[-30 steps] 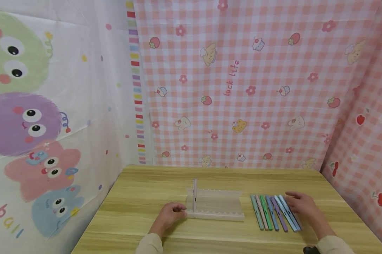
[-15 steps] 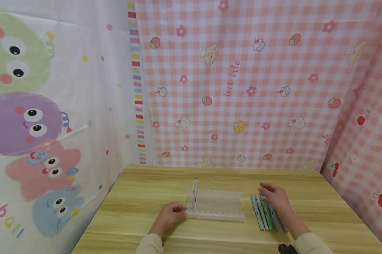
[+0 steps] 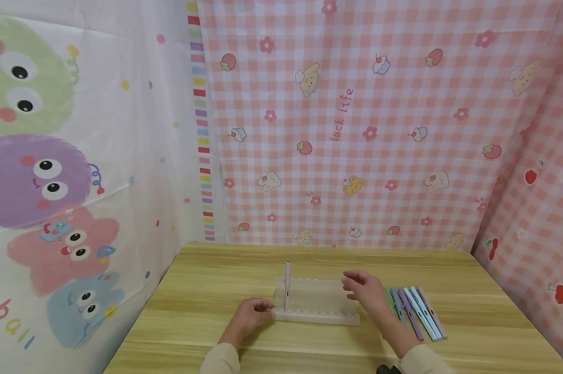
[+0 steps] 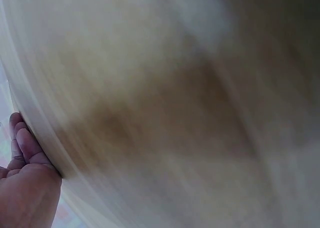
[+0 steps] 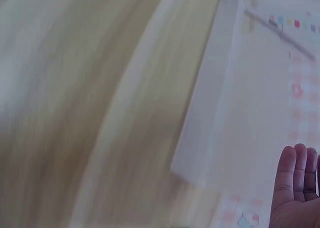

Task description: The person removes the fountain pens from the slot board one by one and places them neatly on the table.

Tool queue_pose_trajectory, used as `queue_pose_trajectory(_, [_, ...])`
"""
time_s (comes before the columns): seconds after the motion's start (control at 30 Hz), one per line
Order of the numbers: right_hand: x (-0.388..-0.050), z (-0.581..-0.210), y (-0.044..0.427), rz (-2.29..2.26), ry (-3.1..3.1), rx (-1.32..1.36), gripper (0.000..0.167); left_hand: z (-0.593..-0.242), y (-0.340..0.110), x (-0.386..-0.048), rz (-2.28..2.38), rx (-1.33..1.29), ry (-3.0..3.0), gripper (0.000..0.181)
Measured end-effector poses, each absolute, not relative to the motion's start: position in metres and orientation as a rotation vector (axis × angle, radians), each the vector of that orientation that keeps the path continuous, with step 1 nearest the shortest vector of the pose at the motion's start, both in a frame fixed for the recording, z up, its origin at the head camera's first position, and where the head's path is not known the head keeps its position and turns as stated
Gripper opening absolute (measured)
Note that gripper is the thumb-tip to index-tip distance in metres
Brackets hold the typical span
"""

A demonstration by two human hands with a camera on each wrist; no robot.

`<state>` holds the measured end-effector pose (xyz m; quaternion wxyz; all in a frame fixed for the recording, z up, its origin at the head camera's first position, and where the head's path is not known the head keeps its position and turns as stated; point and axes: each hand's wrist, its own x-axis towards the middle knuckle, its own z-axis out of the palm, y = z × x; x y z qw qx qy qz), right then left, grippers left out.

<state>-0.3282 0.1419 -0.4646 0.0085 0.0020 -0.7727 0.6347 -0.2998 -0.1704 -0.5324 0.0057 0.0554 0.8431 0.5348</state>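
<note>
In the head view a clear plastic pen rack [image 3: 316, 318] with a scalloped front bar sits mid-table. One pale pink pen [image 3: 287, 285] stands upright at its left end; the right wrist view shows this pen [image 5: 282, 35] too. My left hand [image 3: 251, 318] is at the rack's left end, its fingertips touching the corner. My right hand [image 3: 366, 296], holding nothing, hovers by the rack's right end, and in the right wrist view its fingers [image 5: 287, 170] are straight. Right of that hand lies a row of pens: a purple pen [image 3: 411, 314], light blue pens [image 3: 423, 311], others partly hidden by the forearm.
Under everything is a wood-grain table [image 3: 206, 275]. Behind it hangs a pink checked curtain [image 3: 347, 208], and a white cartoon-print curtain [image 3: 136, 208] hangs at the left. A dark object [image 3: 388, 369] shows by the right sleeve.
My right hand has swept left, from the right end of the pen row across the pens to the rack's right end. The left hand, rack and standing pen stay put.
</note>
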Motion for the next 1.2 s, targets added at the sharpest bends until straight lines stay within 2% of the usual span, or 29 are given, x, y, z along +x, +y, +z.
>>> queue_pose_trajectory(0.17, [-0.324,-0.475,0.114,2.033,-2.383,0.009,0.029,-0.534,-0.170,-0.301,1.692,0.182,2.641,0.017])
queue_pose_trajectory(0.6, [-0.317,-0.497,0.057,2.005,-2.374,0.076,0.031,-0.530,-0.170,-0.298,1.731,0.218,2.633,0.018])
queue_pose_trajectory(1.2, [-0.322,-0.517,0.011,1.914,-2.293,0.008,0.029,-0.532,-0.170,-0.301,1.700,0.198,2.649,0.019])
